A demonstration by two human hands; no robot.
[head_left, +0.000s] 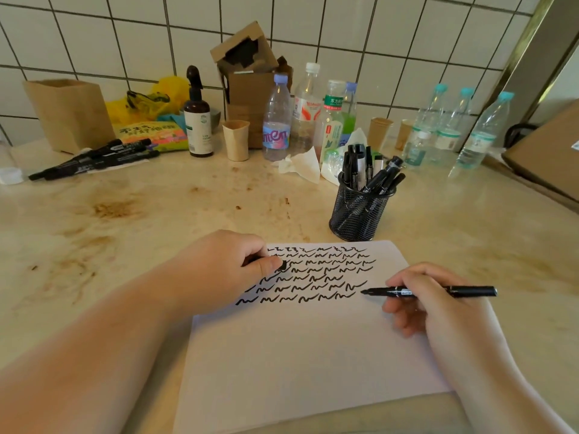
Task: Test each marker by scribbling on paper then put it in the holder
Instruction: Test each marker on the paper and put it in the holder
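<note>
Your right hand (416, 303) pinches the light, stiff marker (429, 291) mid-barrel over the paper (313, 355); your left hand (232, 267) pinches its cap (283, 265).

Between the left hand (225, 261) and the right hand (419, 296) the paper (307, 349) lies flat, an open lane running back toward the mesh holder (358, 211), which stands just beyond the sheet's far edge, nearer the right hand. The holder's mouth is crowded with upright and leaning markers (372, 170); the left part of the rim looks less packed. Behind it, bottles (300, 111), paper cups (236, 139) and crumpled tissue (300, 164) wall off the back. Far beyond the left hand, loose markers (94, 159) lie on the counter (156, 208), with bare stained surface in between. A cardboard box (545, 155) closes the far right
</note>
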